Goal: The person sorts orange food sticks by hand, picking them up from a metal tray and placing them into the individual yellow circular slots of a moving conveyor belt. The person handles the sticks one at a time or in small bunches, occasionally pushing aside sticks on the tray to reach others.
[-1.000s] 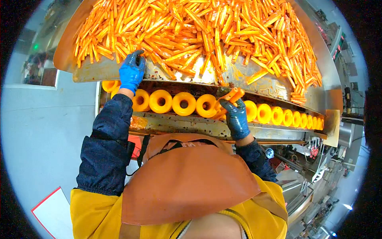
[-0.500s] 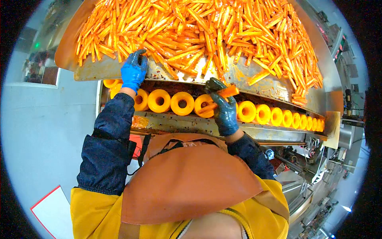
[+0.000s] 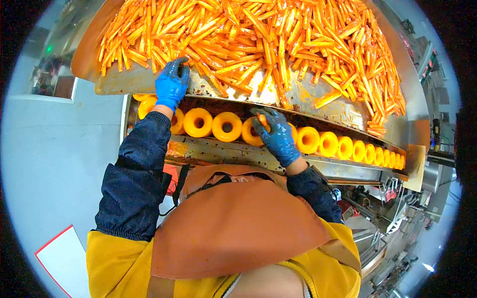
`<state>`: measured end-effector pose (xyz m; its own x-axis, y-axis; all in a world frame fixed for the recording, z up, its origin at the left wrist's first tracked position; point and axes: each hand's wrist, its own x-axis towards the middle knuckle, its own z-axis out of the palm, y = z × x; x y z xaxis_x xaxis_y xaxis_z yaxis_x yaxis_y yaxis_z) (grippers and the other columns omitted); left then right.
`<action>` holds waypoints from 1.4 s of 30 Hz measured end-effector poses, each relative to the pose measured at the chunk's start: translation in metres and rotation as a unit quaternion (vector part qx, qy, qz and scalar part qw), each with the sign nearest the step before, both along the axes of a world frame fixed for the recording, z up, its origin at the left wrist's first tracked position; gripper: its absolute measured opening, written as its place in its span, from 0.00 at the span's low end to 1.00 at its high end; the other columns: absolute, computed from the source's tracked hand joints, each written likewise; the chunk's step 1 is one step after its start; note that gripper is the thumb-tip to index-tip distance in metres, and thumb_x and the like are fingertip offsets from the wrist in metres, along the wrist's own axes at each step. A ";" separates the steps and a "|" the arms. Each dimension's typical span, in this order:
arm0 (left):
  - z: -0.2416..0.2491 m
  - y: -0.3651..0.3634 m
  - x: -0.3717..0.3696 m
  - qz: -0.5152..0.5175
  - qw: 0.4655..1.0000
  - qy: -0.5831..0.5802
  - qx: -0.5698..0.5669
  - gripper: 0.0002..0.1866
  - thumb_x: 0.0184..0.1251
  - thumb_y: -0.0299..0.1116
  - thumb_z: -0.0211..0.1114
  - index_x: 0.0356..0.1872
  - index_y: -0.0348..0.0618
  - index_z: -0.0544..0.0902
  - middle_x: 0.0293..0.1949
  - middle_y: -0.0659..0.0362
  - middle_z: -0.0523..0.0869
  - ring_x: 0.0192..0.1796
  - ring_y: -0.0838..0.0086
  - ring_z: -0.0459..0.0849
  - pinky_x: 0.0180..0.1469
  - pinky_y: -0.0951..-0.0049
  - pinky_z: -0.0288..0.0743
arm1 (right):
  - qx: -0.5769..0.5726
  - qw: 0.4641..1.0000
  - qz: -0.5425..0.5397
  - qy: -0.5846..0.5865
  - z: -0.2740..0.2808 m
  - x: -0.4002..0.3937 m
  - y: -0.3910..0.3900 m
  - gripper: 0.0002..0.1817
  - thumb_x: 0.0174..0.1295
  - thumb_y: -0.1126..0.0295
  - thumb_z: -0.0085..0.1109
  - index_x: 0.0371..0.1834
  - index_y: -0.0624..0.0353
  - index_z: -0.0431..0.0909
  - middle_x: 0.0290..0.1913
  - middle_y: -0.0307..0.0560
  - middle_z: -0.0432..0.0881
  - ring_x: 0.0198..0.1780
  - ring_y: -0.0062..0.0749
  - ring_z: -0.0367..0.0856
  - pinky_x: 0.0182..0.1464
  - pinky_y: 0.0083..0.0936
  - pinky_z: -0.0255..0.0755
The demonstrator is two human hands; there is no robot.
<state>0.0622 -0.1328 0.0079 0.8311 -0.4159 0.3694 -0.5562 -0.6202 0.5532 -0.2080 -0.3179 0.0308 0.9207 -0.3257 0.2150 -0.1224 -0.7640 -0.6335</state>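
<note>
An orange, sauce-coated stick (image 3: 264, 122) stands nearly end-on between the fingers of my right hand (image 3: 276, 136), which is in a dark-smeared blue glove. That hand is over the row of yellow ring-mouthed cups (image 3: 227, 127) and hides part of one. My left hand (image 3: 171, 84), gloved in blue, rests at the front edge of the metal tray (image 3: 136, 82). Its fingers are curled beside the heap of orange sticks (image 3: 238, 44), with a bit of orange at a fingertip; I cannot tell what they hold.
The yellow cups run in a channel below the tray, towards a tan end plate (image 3: 416, 166) on the right. A metal ledge (image 3: 233, 155) lies between the cups and my brown apron (image 3: 238, 223). Machine parts (image 3: 367, 203) stand at lower right.
The stick in my right hand has turned from lying slanted across the fingers to nearly end-on, and the hand has shifted slightly left. The left hand stays at the tray edge.
</note>
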 end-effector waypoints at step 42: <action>0.050 -0.116 -0.058 -0.356 0.924 -0.139 -0.029 0.14 0.59 0.30 0.62 0.47 0.48 0.80 0.45 0.52 0.82 0.49 0.59 0.80 0.50 0.65 0.76 | -0.330 0.913 -0.109 0.215 0.029 -0.054 -0.244 0.12 0.49 0.65 0.61 0.36 0.56 0.78 0.36 0.52 0.81 0.40 0.49 0.81 0.41 0.41 0.75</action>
